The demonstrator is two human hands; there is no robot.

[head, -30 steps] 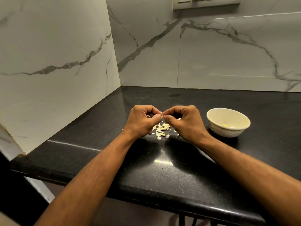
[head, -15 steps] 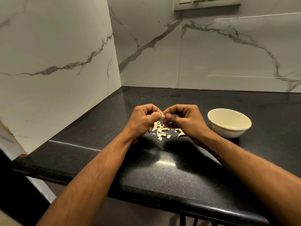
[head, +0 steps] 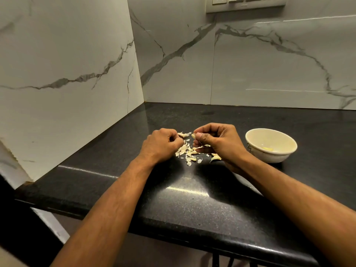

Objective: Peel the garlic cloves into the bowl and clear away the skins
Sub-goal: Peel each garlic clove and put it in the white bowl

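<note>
Setting: black speckled stone counter [head: 192,205] set into a corner of white marble-look wall tiles with grey veins; socket strip [head: 244,3] high on the back wall.
Left hand [head: 161,144]: knuckles up, fingers curled into a loose fist at the left edge of the scraps; whether anything is pinched in the fingertips cannot be told.
Right hand [head: 217,139]: fingers curled, thumb and forefinger pinching a garlic clove [head: 193,135] at the fingertips, just above the counter.
Clove position: between the two hands, nearer the right one, well left of the bowl.
Clove direction: only a small pale tip visible past the thumb, poking left toward the other hand; long axis mostly hidden by the fingers, so not certain.
Skins [head: 187,151]: pale, papery flakes scattered on the counter below and between the hands; a couple more lying at the far side, near the left knuckles.
Loose piece [head: 215,157]: a larger curved bit on the counter under the right wrist, long axis slanting down to the left; skin or clove unclear.
Bowl [head: 250,140]: cream, round, upright on the counter just right of the right hand, not touching it.
Bowl contents: one small yellowish piece [head: 268,149] on the bottom, lying roughly left to right.
</note>
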